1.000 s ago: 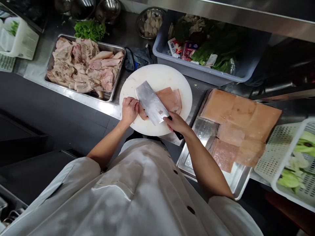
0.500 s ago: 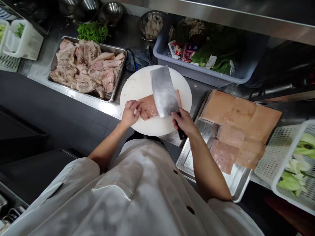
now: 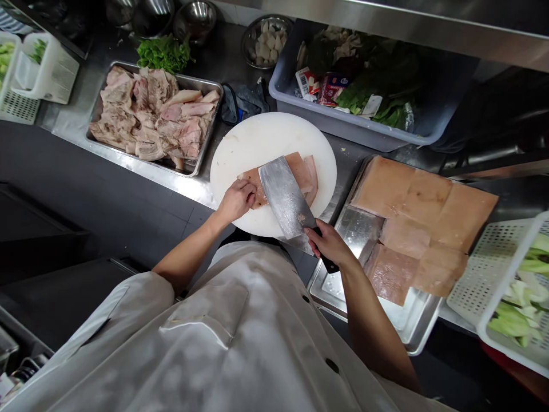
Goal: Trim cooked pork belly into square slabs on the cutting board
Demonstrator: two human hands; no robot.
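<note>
A slab of pale pinkish-brown meat lies on the round white cutting board, with a separate strip at its right end. My right hand is wrapped round the black handle of a broad cleaver. The blade lies slantwise over the slab and hides its middle. At the slab's left end, my left hand rests with its fingers curled against the meat; its fingertips are partly hidden, and nothing else shows in it.
A tray of meat pieces stands at the left, leafy greens behind it. Behind the board are a bowl of white pieces and a grey-blue bin. Square slabs lie on a tray at the right, beside a white basket.
The cleaver has come down towards me and right, its blade tilting further left, uncovering more of the slab's far side. My left hand has shifted slightly right and its fingers are more curled.
</note>
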